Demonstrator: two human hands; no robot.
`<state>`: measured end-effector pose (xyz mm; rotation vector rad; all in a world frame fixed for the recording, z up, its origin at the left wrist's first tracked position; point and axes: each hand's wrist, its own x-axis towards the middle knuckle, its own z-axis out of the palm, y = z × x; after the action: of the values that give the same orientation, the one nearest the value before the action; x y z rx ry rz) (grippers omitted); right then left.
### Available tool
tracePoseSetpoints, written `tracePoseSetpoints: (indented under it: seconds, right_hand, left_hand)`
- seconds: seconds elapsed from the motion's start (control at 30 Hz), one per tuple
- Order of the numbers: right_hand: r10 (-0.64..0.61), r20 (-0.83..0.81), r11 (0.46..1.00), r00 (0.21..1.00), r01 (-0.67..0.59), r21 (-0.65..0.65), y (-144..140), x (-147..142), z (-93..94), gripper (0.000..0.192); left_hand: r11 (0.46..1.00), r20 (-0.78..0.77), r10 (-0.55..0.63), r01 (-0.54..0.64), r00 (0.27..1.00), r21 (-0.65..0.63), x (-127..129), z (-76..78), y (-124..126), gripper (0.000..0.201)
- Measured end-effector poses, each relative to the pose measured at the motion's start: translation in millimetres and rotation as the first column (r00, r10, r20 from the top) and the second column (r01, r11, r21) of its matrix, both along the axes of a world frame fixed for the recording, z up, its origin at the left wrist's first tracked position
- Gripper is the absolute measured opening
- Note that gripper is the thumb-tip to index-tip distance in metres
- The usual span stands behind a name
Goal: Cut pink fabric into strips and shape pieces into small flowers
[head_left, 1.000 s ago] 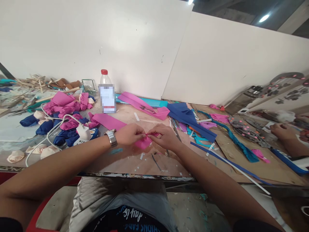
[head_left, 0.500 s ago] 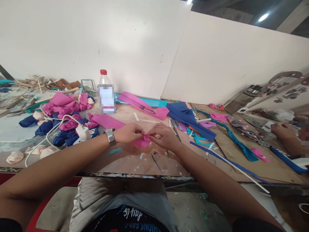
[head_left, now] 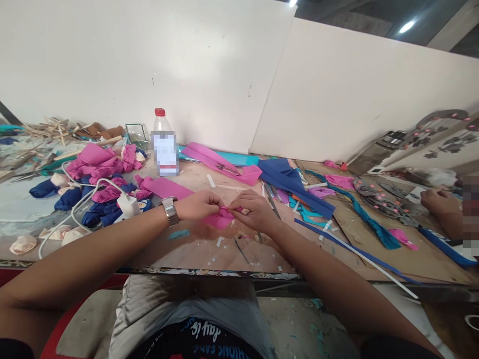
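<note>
From the head camera, looking down over my forearms, my left hand [head_left: 198,205] and my right hand [head_left: 254,212] met over the middle of the surface [head_left: 202,249]. Both were pinching the same small pink fabric piece [head_left: 220,219], fingertips of each hand closed on its upper edge, the two hands nearly touching. The piece hung just above the brown surface, in front of my chest. A metal wristwatch [head_left: 170,211] sat on my left wrist.

To the left lay a heap of pink and dark blue fabric bundles [head_left: 97,172], with a white charger and cable [head_left: 125,203] trailing across them. A few cream fabric rosettes [head_left: 24,243] lay near the left edge. Behind my hands stood a clear plastic bottle [head_left: 164,142] with a red cap, upright, its label blurred. A long pink fabric strip [head_left: 220,162] lay beyond it, and a dark blue fabric sheet [head_left: 288,182] lay just to the right of that. Teal strips [head_left: 368,219] and a thin blue strip ran across the right half of the surface. Small offcuts were scattered around my hands.

At the far right, another person's hand [head_left: 437,202] rested on the surface, well apart from mine, beside dark cut-out pieces [head_left: 381,199] with pink dots.
</note>
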<state>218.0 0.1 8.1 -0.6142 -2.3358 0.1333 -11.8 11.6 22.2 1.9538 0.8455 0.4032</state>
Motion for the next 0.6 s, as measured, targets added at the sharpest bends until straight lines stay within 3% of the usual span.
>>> tracePoseSetpoints:
  seconds: [0.17,0.33,0.6]
  right_hand:
    - [-0.004,0.025,1.0,1.0,0.003,0.014,-0.5,-0.5,1.6,0.009]
    - [-0.006,0.034,1.0,0.999,0.005,0.016,0.3,-0.2,1.0,0.01]
    - [-0.007,0.002,1.0,1.0,0.007,0.03,-0.1,-0.7,1.8,0.008]
  left_hand:
    - [1.0,-0.004,0.01,-0.01,1.0,0.003,0.2,3.2,-1.8,0.029]
    - [0.997,-0.004,0.03,-0.03,1.0,0.076,2.1,2.7,-3.8,0.044]
    - [1.0,0.034,0.006,-0.007,0.999,0.023,1.2,-0.3,-3.8,0.033]
